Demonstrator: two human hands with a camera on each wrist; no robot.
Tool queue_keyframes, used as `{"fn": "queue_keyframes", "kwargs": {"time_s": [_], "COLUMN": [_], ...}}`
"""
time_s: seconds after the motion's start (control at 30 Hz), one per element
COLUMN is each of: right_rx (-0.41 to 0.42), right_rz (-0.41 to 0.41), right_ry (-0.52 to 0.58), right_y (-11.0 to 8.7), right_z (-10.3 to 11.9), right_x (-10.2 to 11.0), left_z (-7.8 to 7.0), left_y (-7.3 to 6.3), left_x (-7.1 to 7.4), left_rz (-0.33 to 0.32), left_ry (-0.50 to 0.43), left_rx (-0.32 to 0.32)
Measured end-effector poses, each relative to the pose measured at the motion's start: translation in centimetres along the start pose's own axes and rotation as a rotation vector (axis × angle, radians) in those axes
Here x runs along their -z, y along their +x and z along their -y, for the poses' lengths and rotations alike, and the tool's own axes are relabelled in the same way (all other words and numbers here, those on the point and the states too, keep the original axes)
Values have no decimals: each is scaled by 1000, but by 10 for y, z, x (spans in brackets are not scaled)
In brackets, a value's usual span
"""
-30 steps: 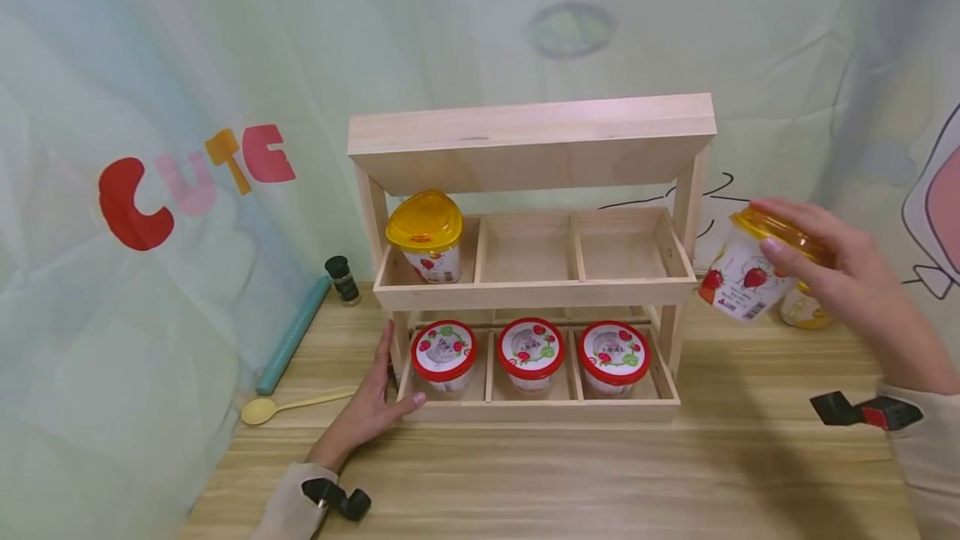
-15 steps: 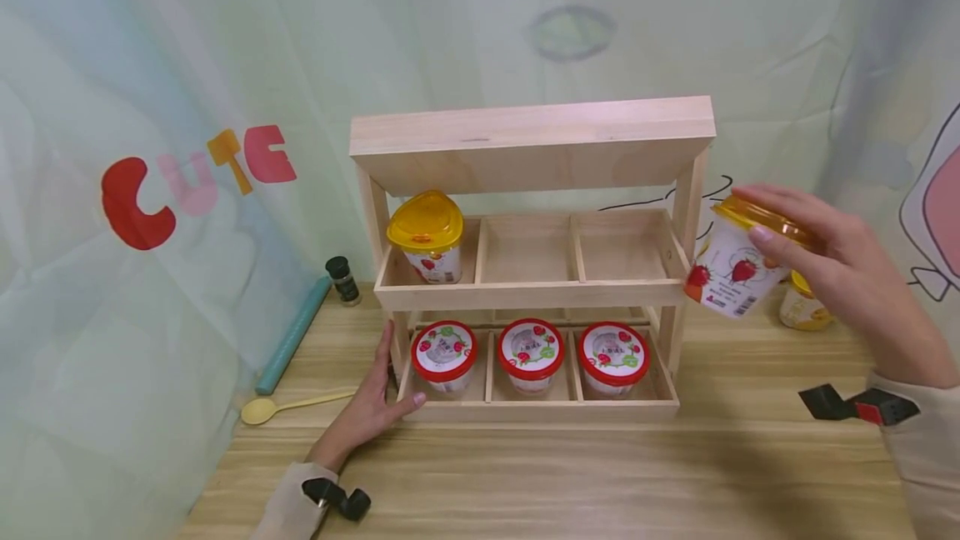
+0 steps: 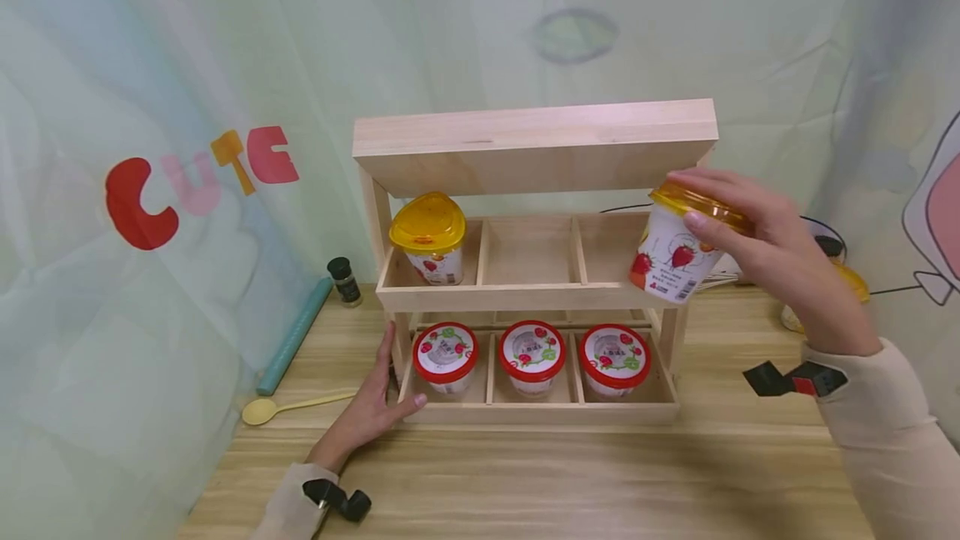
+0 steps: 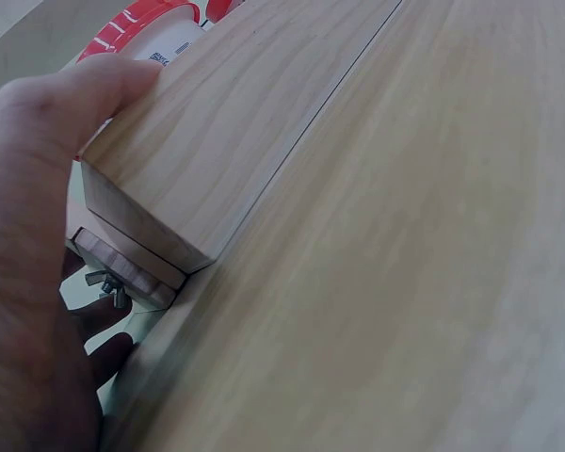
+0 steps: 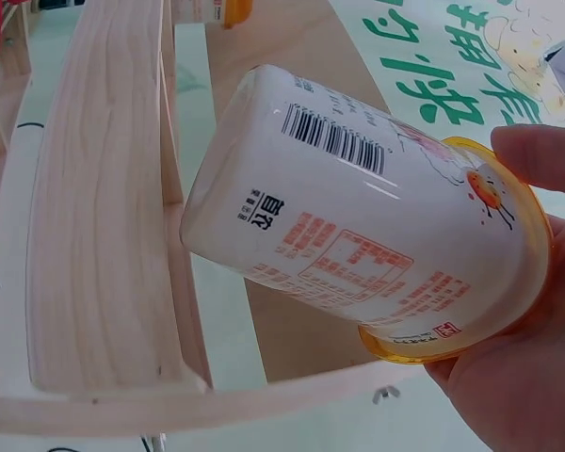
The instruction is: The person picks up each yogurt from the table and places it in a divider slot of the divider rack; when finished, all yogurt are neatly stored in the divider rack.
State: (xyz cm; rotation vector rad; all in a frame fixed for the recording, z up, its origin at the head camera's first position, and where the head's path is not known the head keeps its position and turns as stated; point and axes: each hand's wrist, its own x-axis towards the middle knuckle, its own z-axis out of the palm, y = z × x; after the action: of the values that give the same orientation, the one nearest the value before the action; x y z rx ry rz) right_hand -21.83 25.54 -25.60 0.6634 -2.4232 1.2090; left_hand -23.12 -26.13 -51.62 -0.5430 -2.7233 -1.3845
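My right hand (image 3: 765, 240) grips a white yogurt cup (image 3: 670, 252) with strawberry prints by its yellow lid. In the head view the tilted cup overlaps the upper tray's right compartment; the right wrist view shows the printed side of the cup (image 5: 330, 217). At the lower left corner of a two-tier wooden rack (image 3: 525, 298), my left hand (image 3: 371, 398) holds on, thumb over the front board and fingers along the side. Another yellow-lidded cup (image 3: 431, 240) stands in the upper left compartment. Red-lidded cups (image 3: 532, 352) fill the three lower compartments, one in each.
Left of the rack lie a yellow spoon (image 3: 260, 412) and a teal rod (image 3: 294, 338), with a small black-capped jar (image 3: 343, 282) behind. On the right, a yellow-lidded container (image 3: 851, 280) is partly hidden by my right arm. Fabric hangs behind the wood-grain table (image 3: 525, 482).
My right hand has carried the yogurt cup leftward, from beside the rack to the upper tray's right compartment. My left hand stays at the rack's corner.
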Motion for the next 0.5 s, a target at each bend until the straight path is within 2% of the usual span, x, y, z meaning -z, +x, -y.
{"fn": "queue_keyframes", "kwargs": {"time_s": [0.3, 0.5], "right_rx": [70, 78], "right_rz": [25, 58], "right_ry": [7, 40], "right_y": [17, 27], "right_z": [8, 11], "right_x": [-23, -38], "left_z": [-1, 0], "left_y": [-2, -1], "left_x": [0, 0], "left_rz": [-1, -5], "left_ry": [3, 3], "left_rx": [15, 15]}}
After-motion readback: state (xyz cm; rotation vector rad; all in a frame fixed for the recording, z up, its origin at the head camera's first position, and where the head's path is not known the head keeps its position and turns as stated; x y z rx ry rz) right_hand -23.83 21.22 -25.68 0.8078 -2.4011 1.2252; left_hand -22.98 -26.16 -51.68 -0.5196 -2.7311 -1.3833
